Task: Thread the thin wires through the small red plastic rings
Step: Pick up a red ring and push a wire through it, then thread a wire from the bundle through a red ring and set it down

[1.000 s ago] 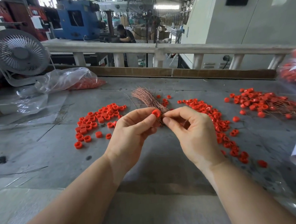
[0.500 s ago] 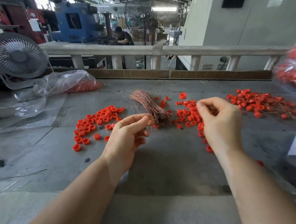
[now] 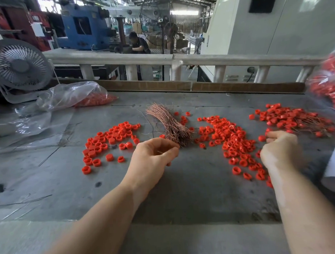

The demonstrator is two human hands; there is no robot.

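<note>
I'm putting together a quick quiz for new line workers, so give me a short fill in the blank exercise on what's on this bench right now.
1. The bundle of thin wires is ____ in colour.
2. The left hand sits at the near end of the ____.
3. The clear plastic bag at the back left holds ____ rings.
4. The pile of threaded rings lies beyond the ____ hand.

Missing words: copper; wire bundle; red; right
</note>
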